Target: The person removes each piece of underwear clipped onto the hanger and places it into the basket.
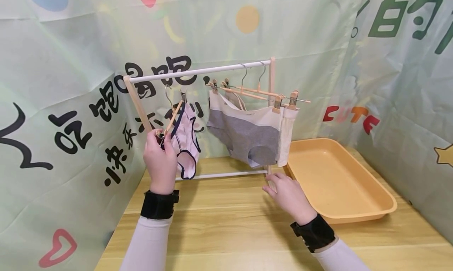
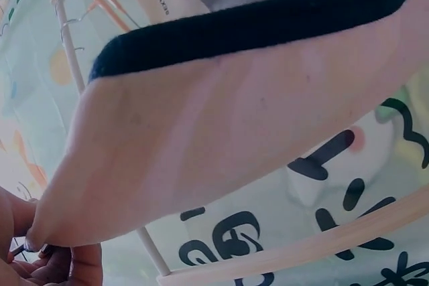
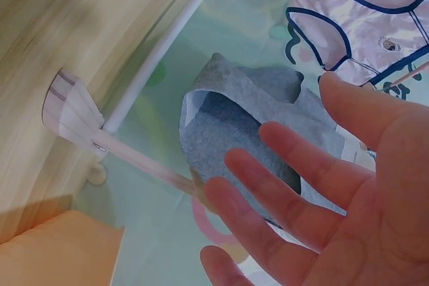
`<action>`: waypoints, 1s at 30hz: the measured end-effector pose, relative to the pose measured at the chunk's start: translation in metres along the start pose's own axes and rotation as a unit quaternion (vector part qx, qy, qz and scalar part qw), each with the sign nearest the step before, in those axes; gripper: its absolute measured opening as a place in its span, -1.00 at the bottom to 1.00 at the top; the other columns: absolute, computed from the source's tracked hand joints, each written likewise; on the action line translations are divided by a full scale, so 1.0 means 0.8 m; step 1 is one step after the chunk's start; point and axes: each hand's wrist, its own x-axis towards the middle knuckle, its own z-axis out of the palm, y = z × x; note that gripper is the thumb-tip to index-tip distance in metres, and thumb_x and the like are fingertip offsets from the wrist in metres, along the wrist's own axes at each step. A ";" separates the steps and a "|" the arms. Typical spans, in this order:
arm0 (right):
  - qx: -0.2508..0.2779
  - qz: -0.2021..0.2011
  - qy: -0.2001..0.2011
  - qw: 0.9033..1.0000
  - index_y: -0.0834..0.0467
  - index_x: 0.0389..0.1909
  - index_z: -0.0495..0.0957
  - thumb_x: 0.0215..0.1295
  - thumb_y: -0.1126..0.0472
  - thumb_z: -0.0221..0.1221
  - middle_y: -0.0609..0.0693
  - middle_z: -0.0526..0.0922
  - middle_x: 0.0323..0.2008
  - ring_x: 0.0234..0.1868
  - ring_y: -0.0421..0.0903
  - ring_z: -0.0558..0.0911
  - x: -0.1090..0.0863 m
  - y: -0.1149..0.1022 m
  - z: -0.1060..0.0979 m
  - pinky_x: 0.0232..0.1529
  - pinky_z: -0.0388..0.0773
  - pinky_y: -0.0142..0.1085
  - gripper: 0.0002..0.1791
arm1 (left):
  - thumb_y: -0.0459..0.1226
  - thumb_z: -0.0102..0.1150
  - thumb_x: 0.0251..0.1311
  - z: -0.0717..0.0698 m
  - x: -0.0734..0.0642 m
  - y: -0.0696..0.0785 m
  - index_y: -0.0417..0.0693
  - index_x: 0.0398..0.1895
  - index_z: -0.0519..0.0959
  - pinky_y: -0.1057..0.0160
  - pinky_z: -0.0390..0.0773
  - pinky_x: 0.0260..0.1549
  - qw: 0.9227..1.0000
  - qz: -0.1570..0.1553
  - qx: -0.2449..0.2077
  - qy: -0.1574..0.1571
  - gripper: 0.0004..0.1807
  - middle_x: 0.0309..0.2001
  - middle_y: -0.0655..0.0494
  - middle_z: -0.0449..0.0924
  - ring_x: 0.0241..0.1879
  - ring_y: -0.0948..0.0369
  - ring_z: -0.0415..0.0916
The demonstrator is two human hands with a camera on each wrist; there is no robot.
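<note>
Yellow wood-grain table [image 1: 212, 231]; centre-left, left hand [image 1: 160, 161] pinches tan clip hanger [image 1: 175, 118] bearing pink navy-trimmed briefs [image 1: 185, 135]; lower right, right hand [image 1: 289, 197] released

Room lies open over the near desk [image 1: 212, 231], but hung underwear [image 1: 240, 133] bars the far middle and a tray [image 1: 336, 188] the right.

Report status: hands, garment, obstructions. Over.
Left hand grips hanger clip; right hand holds nothing. Pink briefs on hanger, hook apparently below top rail. Grey-white briefs hang alongside, apparently not blocking.
</note>
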 end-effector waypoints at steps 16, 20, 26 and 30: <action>-0.004 -0.004 -0.005 1.000 0.16 -0.15 0.65 0.12 -0.03 0.30 0.15 0.69 -0.21 -0.28 0.08 0.65 0.003 -0.001 -0.006 -0.40 0.62 0.04 -0.61 | -0.21 0.11 0.28 0.003 -0.028 -0.016 -0.31 -0.15 0.48 -0.12 0.59 -0.32 1.000 -0.008 -0.002 0.009 -0.72 -0.26 -0.26 0.61 -0.27 -0.05 0.55; -0.005 0.000 -0.005 1.000 0.15 -0.16 0.65 0.10 -0.02 0.32 0.15 0.69 -0.21 -0.30 0.08 0.65 0.001 -0.003 -0.006 -0.43 0.61 0.03 -0.62 | -0.21 0.12 0.28 0.001 -0.040 -0.019 -0.30 -0.14 0.48 -0.10 0.58 -0.31 1.000 -0.020 -0.003 0.001 -0.71 -0.26 -0.24 0.60 -0.26 -0.03 0.55; 0.000 0.001 -0.018 1.000 0.16 -0.16 0.65 0.12 -0.04 0.30 0.15 0.69 -0.20 -0.29 0.07 0.65 -0.001 -0.004 -0.003 -0.41 0.62 0.02 -0.61 | -0.21 0.12 0.28 -0.005 -0.056 -0.025 -0.32 -0.12 0.48 -0.09 0.57 -0.29 0.999 -0.036 -0.002 -0.011 -0.70 -0.23 -0.24 0.59 -0.25 -0.04 0.53; 0.003 0.005 -0.021 1.000 0.16 -0.16 0.66 0.13 -0.05 0.29 0.14 0.68 -0.21 -0.29 0.06 0.65 -0.002 -0.005 -0.003 -0.42 0.62 0.01 -0.61 | -0.21 0.11 0.29 -0.010 -0.060 -0.028 -0.32 -0.13 0.48 -0.09 0.55 -0.30 0.999 -0.045 0.001 -0.014 -0.70 -0.24 -0.25 0.59 -0.26 -0.04 0.51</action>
